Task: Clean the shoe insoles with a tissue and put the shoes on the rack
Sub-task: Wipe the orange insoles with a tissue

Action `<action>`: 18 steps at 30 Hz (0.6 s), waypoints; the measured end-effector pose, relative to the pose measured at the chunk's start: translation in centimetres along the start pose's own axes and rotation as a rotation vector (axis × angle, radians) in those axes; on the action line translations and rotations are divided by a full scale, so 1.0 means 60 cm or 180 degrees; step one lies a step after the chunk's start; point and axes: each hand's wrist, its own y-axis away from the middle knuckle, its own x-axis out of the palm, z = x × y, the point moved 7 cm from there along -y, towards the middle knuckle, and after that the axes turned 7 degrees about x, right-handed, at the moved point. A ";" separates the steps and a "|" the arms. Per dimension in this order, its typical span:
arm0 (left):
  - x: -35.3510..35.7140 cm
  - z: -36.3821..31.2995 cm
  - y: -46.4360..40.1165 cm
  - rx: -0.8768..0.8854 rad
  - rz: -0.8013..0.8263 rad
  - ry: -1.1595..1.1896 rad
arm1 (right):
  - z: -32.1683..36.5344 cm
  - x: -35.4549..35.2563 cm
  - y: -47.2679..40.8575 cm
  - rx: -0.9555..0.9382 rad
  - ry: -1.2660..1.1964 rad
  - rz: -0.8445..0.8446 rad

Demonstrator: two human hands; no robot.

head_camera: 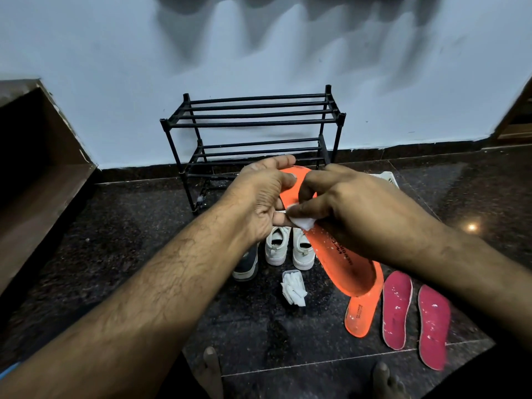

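1. Bottom edge of the frame: two bare feet [211, 370] stand on the dark floor [129, 240].
2. Lower right: two pink insoles [397, 309] lie side by side, speckled white; just left of them lies an orange insole [359, 315].
3. Lower centre: a crumpled tissue wad [293, 289] lies on the floor.
4. Centre: a white shoe pair [288, 249] stands beside a dark shoe [247, 263], partly hidden by the left forearm.
5. Centre: the left hand [259, 197] grips the toe end of a held orange insole [345, 260], fingers curled round it.
6. The right hand [351, 208] pinches a white tissue [302, 221] against that insole.
7. Upper centre: the black rack [253, 125] stands against the wall [115, 67].
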 end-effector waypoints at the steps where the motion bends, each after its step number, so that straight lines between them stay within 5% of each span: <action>1: -0.001 -0.001 0.000 0.0011 -0.0008 0.0013 | 0.001 -0.002 0.002 0.0000 0.0022 0.0024; 9: 0.007 0.005 0.000 -0.0011 0.0309 -0.0093 | -0.024 -0.033 0.000 0.0332 -0.0725 -0.0498; 16: -0.005 -0.003 0.004 -0.0059 0.0090 -0.0072 | -0.002 -0.010 0.004 0.0035 -0.0377 0.0331; 18: -0.011 -0.003 0.003 -0.0025 0.0025 -0.0021 | -0.014 -0.028 0.005 0.0186 -0.0753 0.0190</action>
